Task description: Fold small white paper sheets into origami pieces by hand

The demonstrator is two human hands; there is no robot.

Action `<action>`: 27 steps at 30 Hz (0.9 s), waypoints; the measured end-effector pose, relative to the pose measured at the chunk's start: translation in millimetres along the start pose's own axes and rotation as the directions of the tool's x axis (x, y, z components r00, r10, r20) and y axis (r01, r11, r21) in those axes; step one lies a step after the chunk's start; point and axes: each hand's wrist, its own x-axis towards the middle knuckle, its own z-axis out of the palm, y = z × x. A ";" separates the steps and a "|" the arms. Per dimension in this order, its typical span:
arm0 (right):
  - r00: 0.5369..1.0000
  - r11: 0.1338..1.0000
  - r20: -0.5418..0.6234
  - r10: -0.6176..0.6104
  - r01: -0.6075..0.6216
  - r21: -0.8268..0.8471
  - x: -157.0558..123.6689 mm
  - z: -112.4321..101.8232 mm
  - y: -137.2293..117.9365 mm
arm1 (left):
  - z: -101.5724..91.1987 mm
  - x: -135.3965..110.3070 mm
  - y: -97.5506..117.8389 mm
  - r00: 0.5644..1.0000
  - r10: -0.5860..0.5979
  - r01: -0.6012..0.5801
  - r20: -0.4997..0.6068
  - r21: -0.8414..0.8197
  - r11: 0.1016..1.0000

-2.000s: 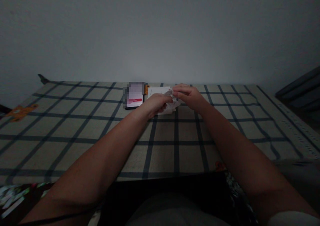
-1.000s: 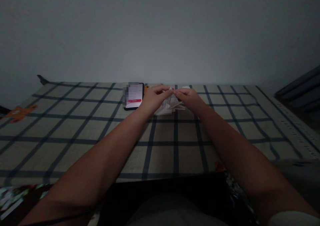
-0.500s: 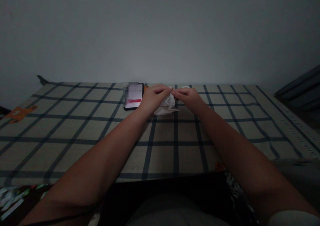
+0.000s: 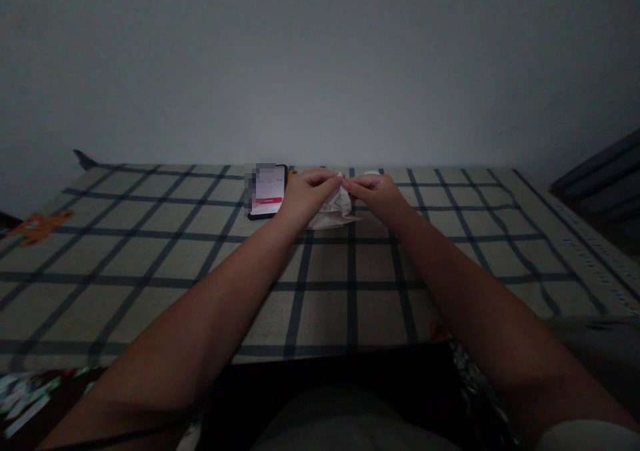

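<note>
Both hands meet over the far middle of a checked cloth. Thumb and fingers of my left hand are pinched on a crumpled, folded piece of thin white paper, tissue-like in look. My right hand pinches the same paper at its upper tip, its fingertips almost touching those of the left. The paper's lower part spreads out beneath the hands towards me, and its left side is partly hidden behind my left hand. Just left of that hand lies a phone with its screen lit.
The cloth has dark stripes on a pale ground and reaches back to a plain wall. An orange shape is at far left. A small white item sits behind my right hand. Dark slatted furniture stands at right.
Hardly anything differs. The white paper shifts very slightly between my fingertips, while both hands keep their place and their pinch.
</note>
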 end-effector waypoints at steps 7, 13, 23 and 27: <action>1.000 0.999 -0.008 -0.020 0.019 -0.033 1.1 -0.3 0.2 | 0.0 -0.5 -1.0 0.998 0.062 -0.062 -0.020 0.017 0.998; 0.999 0.999 0.007 -0.038 0.038 -0.005 2.0 0.1 3.3 | 1.3 -0.8 -0.1 0.998 0.044 -0.043 -0.035 0.011 0.999; 1.000 1.000 0.012 -0.003 0.003 -0.009 -0.7 1.9 -4.7 | -0.6 1.8 -2.7 0.997 0.076 -0.075 -0.034 0.023 0.997; 1.000 1.000 0.024 -0.015 0.015 -0.005 -0.5 2.3 -6.6 | 0.3 0.1 0.7 0.996 0.064 -0.062 -0.058 0.035 0.997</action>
